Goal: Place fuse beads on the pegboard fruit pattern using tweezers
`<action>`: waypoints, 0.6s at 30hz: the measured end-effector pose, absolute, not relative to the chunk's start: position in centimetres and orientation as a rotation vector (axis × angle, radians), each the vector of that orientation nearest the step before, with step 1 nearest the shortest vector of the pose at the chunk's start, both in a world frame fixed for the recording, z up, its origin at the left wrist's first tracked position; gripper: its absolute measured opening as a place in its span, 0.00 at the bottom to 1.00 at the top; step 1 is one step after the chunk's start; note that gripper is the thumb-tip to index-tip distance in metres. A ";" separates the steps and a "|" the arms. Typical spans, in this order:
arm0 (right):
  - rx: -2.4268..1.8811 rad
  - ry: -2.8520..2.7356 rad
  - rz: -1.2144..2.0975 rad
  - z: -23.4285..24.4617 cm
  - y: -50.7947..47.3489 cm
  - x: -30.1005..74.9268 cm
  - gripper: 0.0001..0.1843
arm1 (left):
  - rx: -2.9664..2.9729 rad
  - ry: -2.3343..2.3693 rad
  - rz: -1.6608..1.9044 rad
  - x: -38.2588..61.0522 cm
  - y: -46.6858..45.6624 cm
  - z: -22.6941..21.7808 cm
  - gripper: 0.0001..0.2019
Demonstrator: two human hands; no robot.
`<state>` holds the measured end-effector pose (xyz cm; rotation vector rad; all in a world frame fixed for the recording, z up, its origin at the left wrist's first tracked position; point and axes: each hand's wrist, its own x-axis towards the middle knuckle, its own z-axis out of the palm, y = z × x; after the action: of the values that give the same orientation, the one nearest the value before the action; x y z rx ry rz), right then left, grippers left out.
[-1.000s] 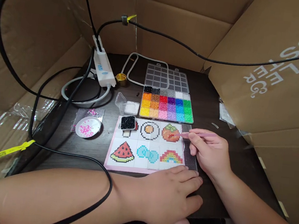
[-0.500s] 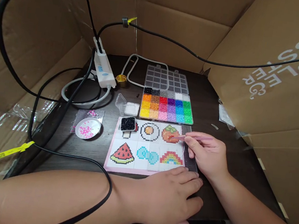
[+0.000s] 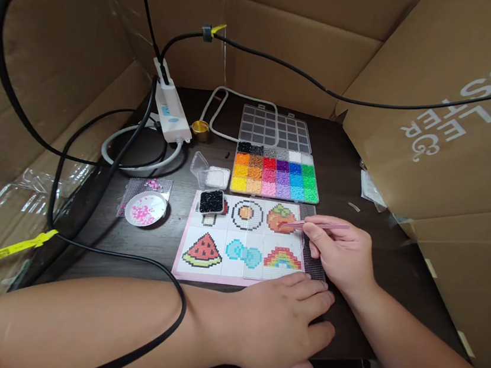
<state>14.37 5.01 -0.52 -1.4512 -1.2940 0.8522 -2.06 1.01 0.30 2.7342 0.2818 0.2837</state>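
Observation:
My right hand (image 3: 339, 249) pinches pink tweezers (image 3: 330, 225), their tips over the orange fruit picture (image 3: 280, 219) on the pattern sheet (image 3: 231, 270). Whether the tips hold a bead is too small to tell. A clear pegboard (image 3: 314, 258) covers the sheet's right part. Flat at the front edge of the board lies my left hand (image 3: 284, 329), fingers spread and holding nothing. The sheet also shows a watermelon slice (image 3: 204, 250), a fried egg (image 3: 247, 214), a blue bow and a rainbow (image 3: 283, 258). A small box of black beads (image 3: 211, 202) sits on its upper left.
Behind the sheet stands an open bead case (image 3: 276, 173) of many colours. Left are a white dish (image 3: 146, 209) with pink beads, a small box of white beads (image 3: 218, 176), a gold cup (image 3: 200, 130) and a power strip (image 3: 171, 112). A black cable (image 3: 129, 256) crosses my left forearm; cardboard walls surround the table.
The view has shifted very slightly. The tweezers stay over the orange fruit picture, their tips a little lower on it; my left hand keeps its place.

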 end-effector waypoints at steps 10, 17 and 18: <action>-1.465 -1.293 0.867 -0.7 5.1 14.5 0.10 | 2.741 0.274 0.271 -2.1 1.0 0.3 0.22; -1.469 -1.312 0.851 -0.4 5.0 14.4 0.10 | 2.756 0.276 0.276 -2.1 1.0 0.3 0.22; -1.471 -1.320 0.843 -0.3 5.0 14.4 0.10 | 2.753 0.277 0.279 -2.1 1.0 0.3 0.22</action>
<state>14.38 5.03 -0.33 -1.4709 -1.3204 0.8427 -2.07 1.00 0.32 2.7534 0.2774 0.2794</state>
